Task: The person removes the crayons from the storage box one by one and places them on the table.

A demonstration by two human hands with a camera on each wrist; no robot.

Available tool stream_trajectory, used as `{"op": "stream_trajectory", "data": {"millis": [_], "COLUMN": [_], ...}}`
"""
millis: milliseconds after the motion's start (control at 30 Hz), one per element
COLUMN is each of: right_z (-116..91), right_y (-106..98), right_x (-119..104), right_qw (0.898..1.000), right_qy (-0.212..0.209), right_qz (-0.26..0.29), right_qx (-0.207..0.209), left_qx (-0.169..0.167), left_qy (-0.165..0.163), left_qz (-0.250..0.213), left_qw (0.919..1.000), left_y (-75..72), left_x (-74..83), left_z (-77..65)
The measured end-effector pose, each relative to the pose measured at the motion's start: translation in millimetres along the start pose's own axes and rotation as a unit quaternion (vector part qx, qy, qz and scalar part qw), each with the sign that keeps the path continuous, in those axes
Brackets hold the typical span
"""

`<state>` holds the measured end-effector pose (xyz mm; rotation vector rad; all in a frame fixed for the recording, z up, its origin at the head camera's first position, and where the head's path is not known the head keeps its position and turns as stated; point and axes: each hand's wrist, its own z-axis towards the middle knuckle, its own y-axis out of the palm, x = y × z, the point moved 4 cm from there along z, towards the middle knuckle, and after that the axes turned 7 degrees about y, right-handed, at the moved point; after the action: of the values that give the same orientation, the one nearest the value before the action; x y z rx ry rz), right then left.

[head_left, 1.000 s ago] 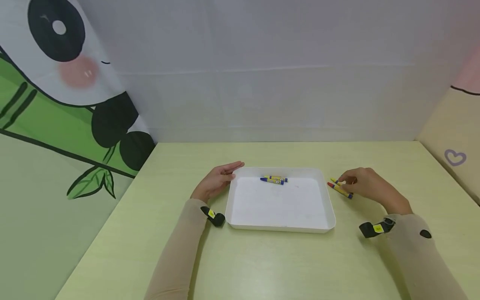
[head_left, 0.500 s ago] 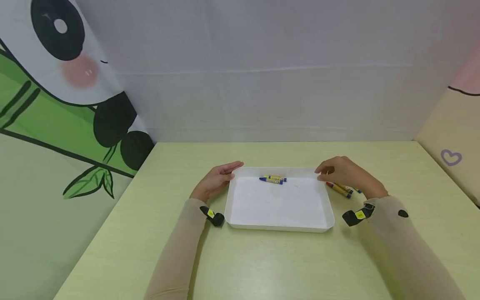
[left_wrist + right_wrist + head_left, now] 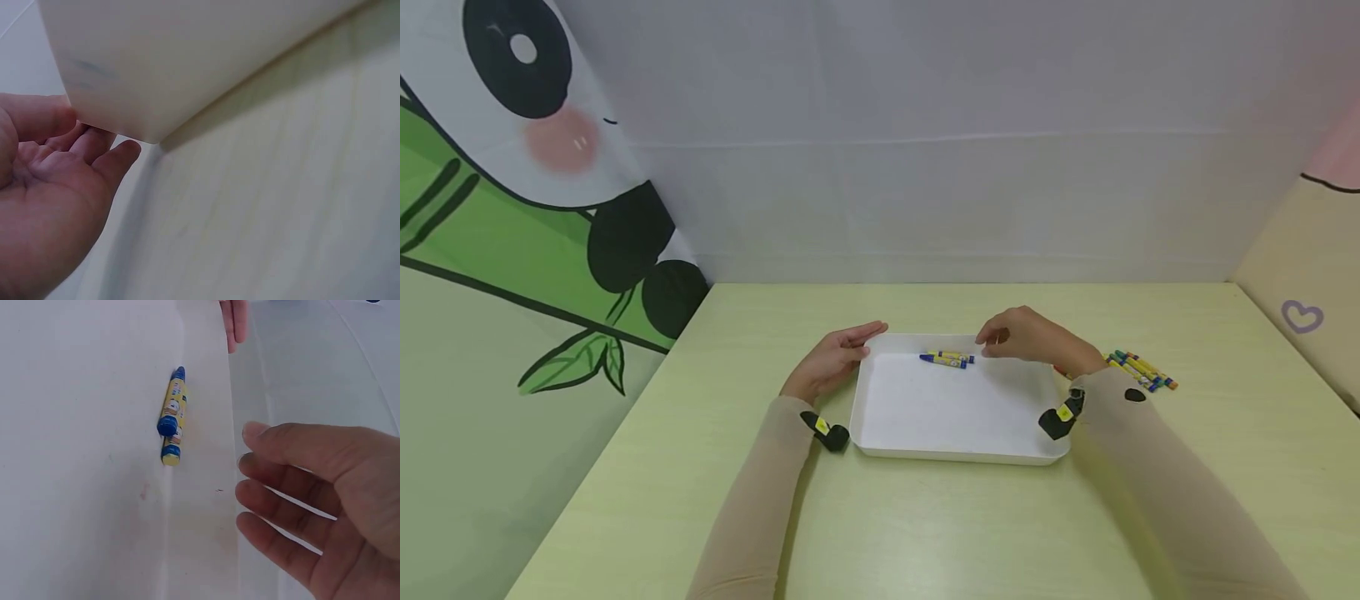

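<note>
A white tray [image 3: 958, 417] rests on the table with two crayons near its far wall. One is a dark blue crayon [image 3: 943, 362]; the other, a yellow-wrapped crayon [image 3: 961, 356], lies against it. At the tray's far left corner, my left hand [image 3: 831, 358] holds the edge between thumb and fingers; the left wrist view shows the thumb on the outer wall. My right hand [image 3: 1026, 337] is above the far rim, right of the crayons. In the right wrist view its fingers [image 3: 281, 547] are loosely bent and hold nothing.
Several loose crayons [image 3: 1138, 369] lie on the table right of the tray. A red-tipped crayon [image 3: 1062, 372] there is mostly hidden by my right wrist. A pale wall [image 3: 955, 208] rises behind the table, with patterned panels at both sides.
My right hand has left the loose crayons and moved left over the tray, uncovering more crayons on the table. The left hand and the tray stay in place.
</note>
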<state>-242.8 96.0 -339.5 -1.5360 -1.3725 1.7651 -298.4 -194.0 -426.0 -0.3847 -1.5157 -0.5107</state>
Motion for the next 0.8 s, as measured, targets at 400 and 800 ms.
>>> {"op": "stream_trajectory", "data": {"millis": [400, 800], "right_z": [28, 31], "right_y": [19, 22], "right_x": [-1, 1], "right_qw": [0.999, 0.998], "right_qy": [0.002, 0.014], "right_qz": [0.000, -0.037], "right_qx": [-0.035, -0.040], "left_qx": [0.005, 0.015], "left_qy": [0.001, 0.000], "left_qz": [0.000, -0.002], "left_qw": [1.0000, 0.9999], "left_y": [6.7, 14.9], "left_x": [1.6, 3.7], "left_z": [6.3, 13.4]}}
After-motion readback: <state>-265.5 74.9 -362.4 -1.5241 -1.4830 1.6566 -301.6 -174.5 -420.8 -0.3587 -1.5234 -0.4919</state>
